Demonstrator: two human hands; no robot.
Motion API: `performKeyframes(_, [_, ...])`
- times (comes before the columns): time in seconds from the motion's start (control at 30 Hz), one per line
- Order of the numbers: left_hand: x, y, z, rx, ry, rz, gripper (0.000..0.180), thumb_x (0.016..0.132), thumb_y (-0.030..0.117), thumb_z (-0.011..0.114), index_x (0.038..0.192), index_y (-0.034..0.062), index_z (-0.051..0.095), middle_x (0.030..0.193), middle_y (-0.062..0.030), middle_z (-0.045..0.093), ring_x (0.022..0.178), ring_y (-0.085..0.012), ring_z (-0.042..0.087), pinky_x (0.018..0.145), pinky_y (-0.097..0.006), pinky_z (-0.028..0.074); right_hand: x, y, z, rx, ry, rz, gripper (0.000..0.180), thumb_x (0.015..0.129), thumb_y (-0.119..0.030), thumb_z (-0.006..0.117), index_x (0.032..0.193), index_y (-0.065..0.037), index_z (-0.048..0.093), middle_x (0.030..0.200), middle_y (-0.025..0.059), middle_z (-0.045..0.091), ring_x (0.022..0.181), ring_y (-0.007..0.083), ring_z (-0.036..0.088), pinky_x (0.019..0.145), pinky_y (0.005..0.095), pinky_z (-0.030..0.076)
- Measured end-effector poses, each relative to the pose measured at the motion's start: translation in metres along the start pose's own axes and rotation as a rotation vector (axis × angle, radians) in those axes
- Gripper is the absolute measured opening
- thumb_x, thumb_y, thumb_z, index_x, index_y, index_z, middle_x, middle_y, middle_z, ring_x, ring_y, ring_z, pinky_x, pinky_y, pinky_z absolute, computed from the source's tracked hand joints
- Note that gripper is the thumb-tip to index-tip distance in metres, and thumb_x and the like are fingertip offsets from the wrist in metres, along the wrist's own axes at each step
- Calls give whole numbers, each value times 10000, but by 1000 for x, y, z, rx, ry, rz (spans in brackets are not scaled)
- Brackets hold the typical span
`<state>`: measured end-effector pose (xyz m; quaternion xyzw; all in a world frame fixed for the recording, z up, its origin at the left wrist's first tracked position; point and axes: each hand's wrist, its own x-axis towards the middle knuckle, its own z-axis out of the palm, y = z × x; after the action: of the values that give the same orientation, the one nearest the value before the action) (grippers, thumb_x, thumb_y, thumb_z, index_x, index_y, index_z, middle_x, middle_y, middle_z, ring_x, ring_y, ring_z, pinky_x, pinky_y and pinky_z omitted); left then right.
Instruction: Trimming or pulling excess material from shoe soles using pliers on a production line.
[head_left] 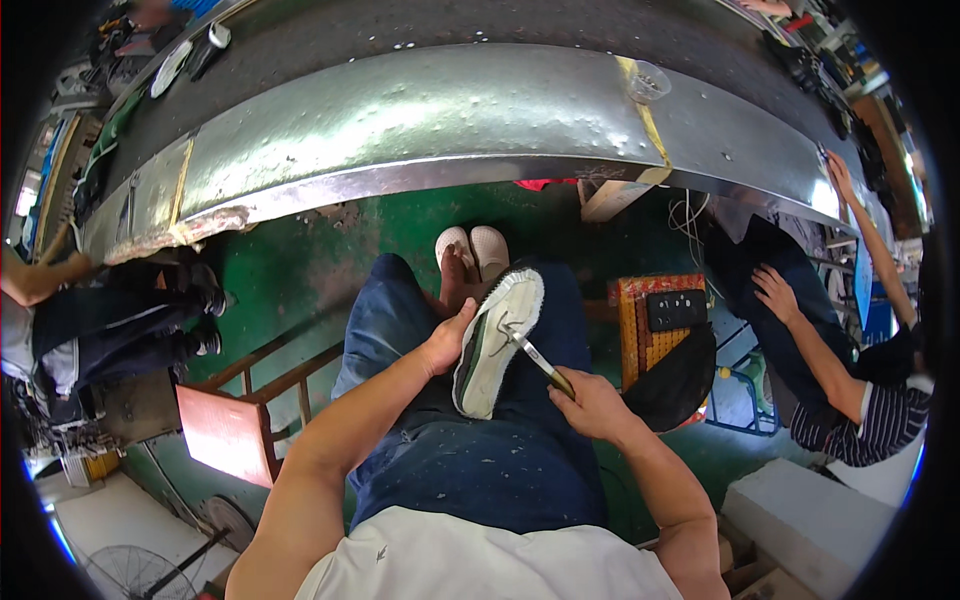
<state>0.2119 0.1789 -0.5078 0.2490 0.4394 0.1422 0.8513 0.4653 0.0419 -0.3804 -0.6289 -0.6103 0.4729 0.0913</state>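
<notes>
A shoe upper (490,360), pale on its upturned underside with a dark edge, stands tilted over my lap. Its left side is gripped by my left hand (450,340), thumb along the edge and the other fingers mostly hidden behind it. In my right hand (592,405) is a hand tool with a hooked metal head (530,347) and a brownish handle end. The head meets the middle of the pale underside; whether it is a hammer or pincers I cannot tell.
Ahead runs a metal-edged bench (400,110) with a clear plastic cup (650,84) on it. A wooden stool (225,430) stands at left. A woven seat (650,345) bears a dark phone-like slab (676,310). Co-workers sit at both sides; one's hand (775,290) is at right.
</notes>
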Motion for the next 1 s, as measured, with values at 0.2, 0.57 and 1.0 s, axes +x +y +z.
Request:
performKeyframes(0.2, [-8,-3,19,239,56,185,678,1092,565,312,1292,6,640,1162,-107,696,1033,-183,634,958,-323,493,3,-8,-10,-34,10,-134,463,954,-226,618,1332,34,557,1157,278,658,1067,464,635,934,485,502])
performKeyframes(0.57, [15,-33,8,382,84,321,670,1121,496,236,1294,-27,617,1222,-107,664,1120,-160,586,1030,-301,442,13,-14,7,323,11,109,200,984,-169,622,1087,-3,662,863,41,683,750,104,627,667,275,508])
performKeyframes(1.0, [18,-31,9,493,165,254,718,1095,518,218,1436,-51,492,1432,-287,544,1414,-356,464,1176,-360,334,25,-26,1,626,-4,261,194,985,-129,602,1114,4,658,881,49,680,605,91,585,528,253,469])
